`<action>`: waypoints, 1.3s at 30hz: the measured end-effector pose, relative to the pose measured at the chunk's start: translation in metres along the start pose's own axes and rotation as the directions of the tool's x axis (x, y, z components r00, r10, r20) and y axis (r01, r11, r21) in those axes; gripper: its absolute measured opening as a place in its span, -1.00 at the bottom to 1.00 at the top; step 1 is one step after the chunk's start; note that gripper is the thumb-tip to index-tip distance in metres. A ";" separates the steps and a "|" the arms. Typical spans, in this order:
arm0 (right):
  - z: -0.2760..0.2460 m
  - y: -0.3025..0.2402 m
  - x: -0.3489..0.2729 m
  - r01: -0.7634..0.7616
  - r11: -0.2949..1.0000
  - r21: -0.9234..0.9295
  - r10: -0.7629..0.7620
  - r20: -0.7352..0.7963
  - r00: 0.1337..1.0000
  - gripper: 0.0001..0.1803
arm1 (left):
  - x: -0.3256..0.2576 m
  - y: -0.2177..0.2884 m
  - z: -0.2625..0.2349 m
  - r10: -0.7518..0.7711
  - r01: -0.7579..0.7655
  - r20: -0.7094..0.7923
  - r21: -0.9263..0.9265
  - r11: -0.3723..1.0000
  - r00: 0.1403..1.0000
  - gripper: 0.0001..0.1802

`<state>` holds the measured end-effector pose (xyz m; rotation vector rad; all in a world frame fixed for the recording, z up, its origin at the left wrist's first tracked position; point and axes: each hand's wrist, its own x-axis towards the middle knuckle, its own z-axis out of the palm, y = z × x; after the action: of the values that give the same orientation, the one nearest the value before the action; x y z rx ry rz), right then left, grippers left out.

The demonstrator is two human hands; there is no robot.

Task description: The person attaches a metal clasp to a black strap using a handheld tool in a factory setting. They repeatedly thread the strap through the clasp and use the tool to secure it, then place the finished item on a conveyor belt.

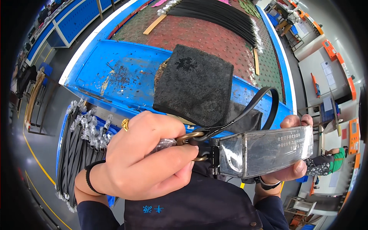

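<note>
The left hand [142, 157] is closed in a tight grip around a brass-coloured buckle [190, 138], with a bit of clear plastic wrap [165, 143] showing between the fingers and the metal. A thin black strap [264, 100] runs from the buckle, loops up to the right and curves back down. The right hand [295, 147] holds a clear plastic box [268, 151] by its far end, thumb on top and fingers clamped beneath; the box has a black hinged end [214, 155] that sits just beside the buckle. Both are held in front of the body, above a dark apron [191, 207] and just this side of the table's near edge.

Behind the hands lies a black fuzzy pad [195, 84] resting on the blue edge of the table [115, 73]. The table top further back is covered by a reddish and green studded mat [207, 36], and a row of black belts [222, 15] lies across it. A wooden stick [154, 24] lies on the mat near the far left. To the left, below the table, a bundle of black belts with plastic-wrapped buckles [82, 142] hangs on a rack. At the far right another person in a green top [332, 159] bends over by orange machines [352, 134]
</note>
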<state>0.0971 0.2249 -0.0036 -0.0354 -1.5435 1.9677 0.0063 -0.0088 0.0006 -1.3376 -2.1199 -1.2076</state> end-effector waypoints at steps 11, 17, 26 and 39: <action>-0.024 -0.003 0.010 0.188 0.956 0.226 -0.169 -0.100 0.981 -0.24 | -0.007 -0.017 0.000 -0.120 0.117 -0.081 -0.047 0.992 0.989 -0.77; -0.058 -0.013 0.033 0.111 0.798 0.592 -0.251 0.159 0.955 -0.46 | -0.039 -0.052 -0.004 -0.660 0.307 -0.182 -0.775 0.553 0.729 -0.89; -0.002 0.063 0.053 -0.193 0.971 -0.138 0.203 0.064 0.977 -0.44 | -0.038 -0.051 -0.017 -0.751 0.190 0.099 -0.981 0.036 0.653 -0.85; -0.045 0.051 0.015 0.427 0.018 -0.904 -0.004 0.427 0.904 -0.61 | -0.051 -0.039 0.005 -0.387 0.319 -0.336 -0.240 0.917 0.859 -0.80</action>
<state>0.0792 0.2649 -0.0575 -0.0508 -2.6588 0.2007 -0.0020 -0.0404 -0.0546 -0.7007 -2.0587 -1.6811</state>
